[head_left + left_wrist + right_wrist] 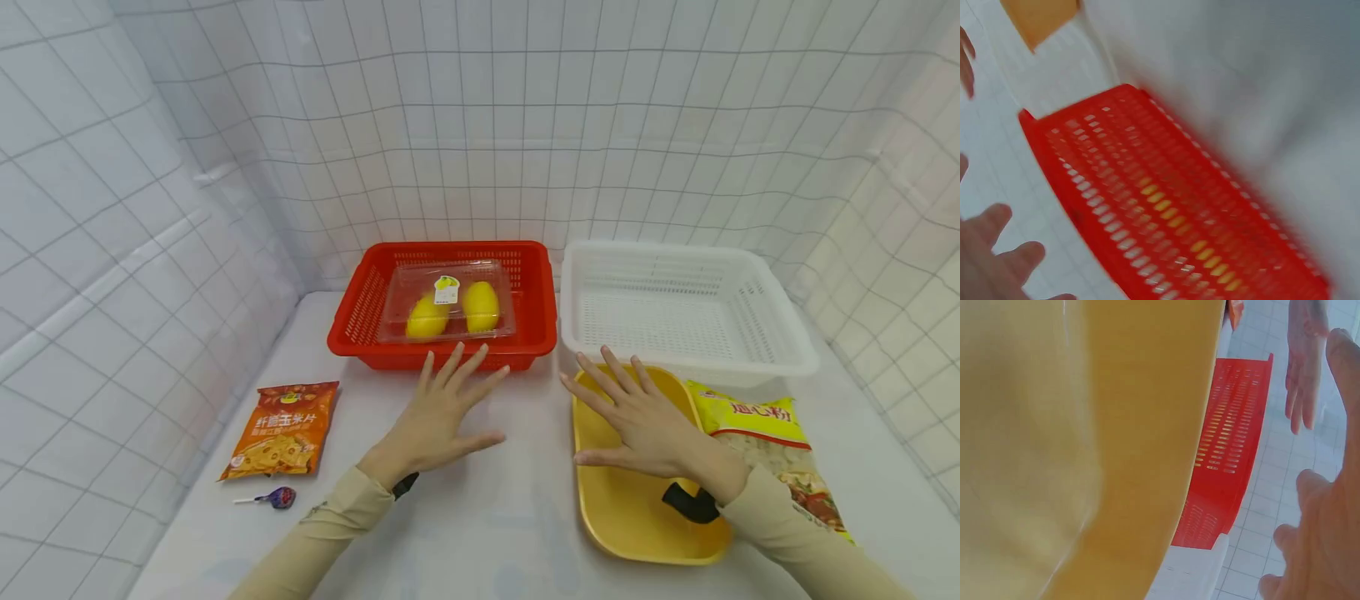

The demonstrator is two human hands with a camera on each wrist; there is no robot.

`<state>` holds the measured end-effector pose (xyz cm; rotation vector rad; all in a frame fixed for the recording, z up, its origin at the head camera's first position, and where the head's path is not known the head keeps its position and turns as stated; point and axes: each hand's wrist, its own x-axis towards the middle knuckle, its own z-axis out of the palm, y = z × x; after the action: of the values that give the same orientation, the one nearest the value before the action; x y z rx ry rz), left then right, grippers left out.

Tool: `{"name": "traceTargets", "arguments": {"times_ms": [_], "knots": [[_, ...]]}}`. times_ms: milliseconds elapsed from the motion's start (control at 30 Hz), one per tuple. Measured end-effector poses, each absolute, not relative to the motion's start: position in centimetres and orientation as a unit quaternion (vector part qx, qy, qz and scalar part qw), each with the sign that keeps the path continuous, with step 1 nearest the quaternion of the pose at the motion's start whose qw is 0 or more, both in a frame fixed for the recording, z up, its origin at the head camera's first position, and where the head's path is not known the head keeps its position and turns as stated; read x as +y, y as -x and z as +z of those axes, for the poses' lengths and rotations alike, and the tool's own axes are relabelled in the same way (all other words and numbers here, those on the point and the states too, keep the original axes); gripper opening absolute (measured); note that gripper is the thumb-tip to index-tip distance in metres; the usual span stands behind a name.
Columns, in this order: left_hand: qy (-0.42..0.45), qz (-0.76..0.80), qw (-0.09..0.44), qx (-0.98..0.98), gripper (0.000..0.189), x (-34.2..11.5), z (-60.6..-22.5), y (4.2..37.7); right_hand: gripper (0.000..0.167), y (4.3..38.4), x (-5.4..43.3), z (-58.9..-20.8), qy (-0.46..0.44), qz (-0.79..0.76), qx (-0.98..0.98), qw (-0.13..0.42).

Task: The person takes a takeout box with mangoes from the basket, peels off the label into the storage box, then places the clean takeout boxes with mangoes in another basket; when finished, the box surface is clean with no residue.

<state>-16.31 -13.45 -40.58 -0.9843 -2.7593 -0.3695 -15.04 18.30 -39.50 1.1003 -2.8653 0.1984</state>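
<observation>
My left hand (pixel 437 423) is spread with straight fingers over the table, its fingertips just in front of the red basket (pixel 442 358). Nothing is in it. Inside that basket lies a clear plastic box (pixel 467 275) with two yellow fruits (pixel 481 307) and a label. My right hand (pixel 647 422), also spread and holding nothing, hovers over the yellow tray (pixel 630 525). In the right wrist view the tray's wall (pixel 1141 425) fills the left side. The left wrist view has the red basket's slotted side (pixel 1147 206) close up, with yellow showing through.
Behind the yellow tray stands a white basket (pixel 675 333). A bag of white food with a yellow top (pixel 757 417) lies right of the tray. At the left are an orange snack bag (pixel 285 429) and a lollipop (pixel 282 497). Gridded white cloth walls surround the table.
</observation>
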Motion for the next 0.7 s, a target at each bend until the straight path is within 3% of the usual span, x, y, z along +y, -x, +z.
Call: {"name": "traceTargets", "arguments": {"times_ms": [433, 700], "knots": [[0.061, -0.332, 0.223, -0.915, 0.062, -22.6, -39.3, 23.8, 0.071, 15.1, 18.4, -39.2, -0.349, 0.144, -0.918, 0.125], [-0.025, -0.387, 0.171, -0.906, 0.053, -26.8, -40.2, 27.5, 0.058, 15.7, 17.9, -39.8, -0.374, 0.201, -0.879, 0.218]]}}
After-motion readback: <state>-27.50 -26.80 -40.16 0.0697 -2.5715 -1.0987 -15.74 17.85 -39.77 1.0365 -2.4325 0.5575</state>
